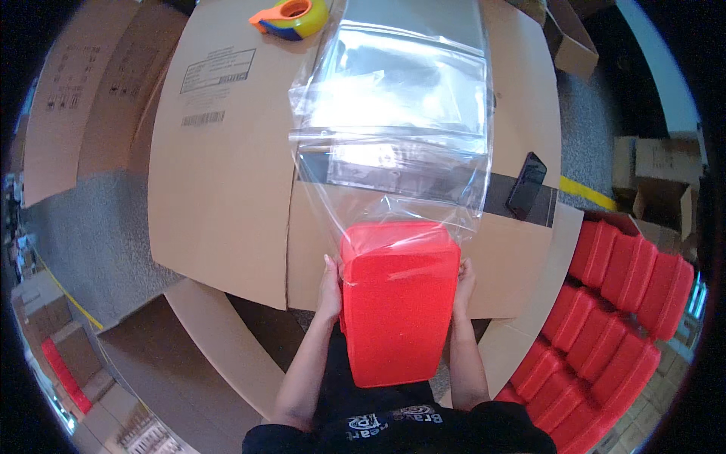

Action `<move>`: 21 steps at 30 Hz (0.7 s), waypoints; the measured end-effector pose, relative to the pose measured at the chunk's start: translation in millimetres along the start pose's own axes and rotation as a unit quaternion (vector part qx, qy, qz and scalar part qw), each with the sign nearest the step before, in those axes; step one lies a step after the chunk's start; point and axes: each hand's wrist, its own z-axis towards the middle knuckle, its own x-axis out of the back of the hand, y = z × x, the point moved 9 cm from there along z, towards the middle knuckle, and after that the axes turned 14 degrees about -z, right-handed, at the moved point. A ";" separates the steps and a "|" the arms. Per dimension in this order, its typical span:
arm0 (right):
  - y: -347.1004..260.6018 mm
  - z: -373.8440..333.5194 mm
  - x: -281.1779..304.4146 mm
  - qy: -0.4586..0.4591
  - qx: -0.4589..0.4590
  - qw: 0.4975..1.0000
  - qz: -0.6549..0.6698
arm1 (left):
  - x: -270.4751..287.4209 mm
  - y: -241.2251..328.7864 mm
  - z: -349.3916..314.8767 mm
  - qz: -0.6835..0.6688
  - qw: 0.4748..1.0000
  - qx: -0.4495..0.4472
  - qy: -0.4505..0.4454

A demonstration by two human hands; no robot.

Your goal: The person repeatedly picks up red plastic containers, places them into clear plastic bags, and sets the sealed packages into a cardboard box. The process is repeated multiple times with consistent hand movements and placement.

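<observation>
A red zip-style case (401, 318) with rounded corners is held upright between my two hands. My left hand (330, 289) grips its left side, thumb up along the edge. My right hand (463, 287) is closed on the opposite side, its fingers mostly hidden by the case. The case's far end is inside the mouth of a clear plastic bag (393, 204). More flat, shiny clear plastic bags (408, 91) lie stacked beyond it on a cardboard sheet (219, 159).
An orange, yellow and blue tape dispenser (296, 17) sits at the far edge. A dark phone (527, 186) lies on black tape at the right. Several red cases (597, 325) fill an open carton on the right. An open carton (181, 356) stands at the lower left.
</observation>
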 end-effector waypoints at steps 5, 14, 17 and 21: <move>-25.4 -9.4 -11.6 -0.015 -0.002 0.999 -0.039 | 20.4 -2.9 5.1 0.117 0.990 -0.007 0.081; -16.1 -33.5 1.8 -0.038 -0.059 0.992 -0.107 | 29.9 1.8 0.3 0.264 0.960 0.033 0.088; 10.2 -47.9 -0.4 -0.056 -0.174 0.975 0.128 | 5.3 50.2 -21.5 0.386 0.901 -0.158 0.116; -48.1 -64.0 16.5 -0.024 0.071 0.908 -0.412 | -49.5 102.0 -83.4 0.390 0.823 -0.413 0.013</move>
